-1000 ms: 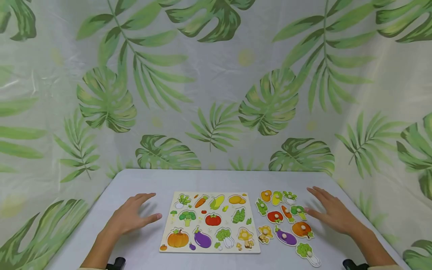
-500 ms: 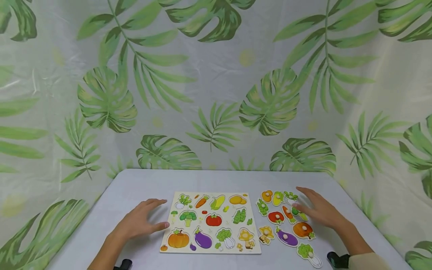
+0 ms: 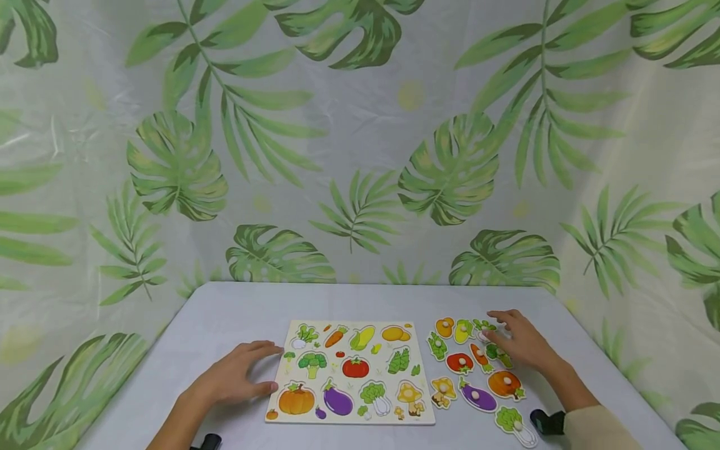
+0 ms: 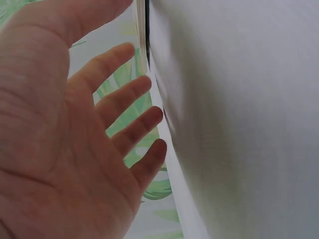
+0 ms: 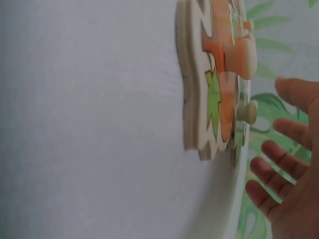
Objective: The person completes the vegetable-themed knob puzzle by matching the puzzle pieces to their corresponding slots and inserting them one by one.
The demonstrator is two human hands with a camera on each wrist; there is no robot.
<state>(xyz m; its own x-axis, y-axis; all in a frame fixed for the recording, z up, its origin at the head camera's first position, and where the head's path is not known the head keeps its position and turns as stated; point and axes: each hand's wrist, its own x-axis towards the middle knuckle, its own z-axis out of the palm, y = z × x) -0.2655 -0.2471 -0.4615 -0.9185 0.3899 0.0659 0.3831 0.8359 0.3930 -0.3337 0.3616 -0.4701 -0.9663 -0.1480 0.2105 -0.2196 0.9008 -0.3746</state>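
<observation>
A cream puzzle board (image 3: 385, 412) printed with vegetables lies flat on the table. My left hand (image 3: 227, 376) is at its left edge, thumb and fingertips right at the rim; in the left wrist view the left hand's fingers (image 4: 132, 97) are spread. My right hand (image 3: 523, 342) is over the upper right of the loose knobbed pieces, thumb and fingers apart around the radish piece (image 3: 484, 324). It partly covers the broccoli piece (image 3: 498, 354). In the right wrist view the right hand's fingers (image 5: 284, 159) are extended beyond the knob of the pumpkin piece (image 5: 213, 97), gripping nothing.
Loose pieces lie right of the board, among them a tomato (image 3: 460, 362), a carrot (image 3: 481, 358), an eggplant (image 3: 477, 396), a mushroom (image 3: 443, 392) and a cabbage (image 3: 516, 426). The white table (image 3: 337, 300) ends at a leaf-patterned curtain (image 3: 360, 144).
My left hand has moved right and slightly nearer, up to the board's edge. My right hand has moved left over the upper loose pieces. The board and pieces keep their places.
</observation>
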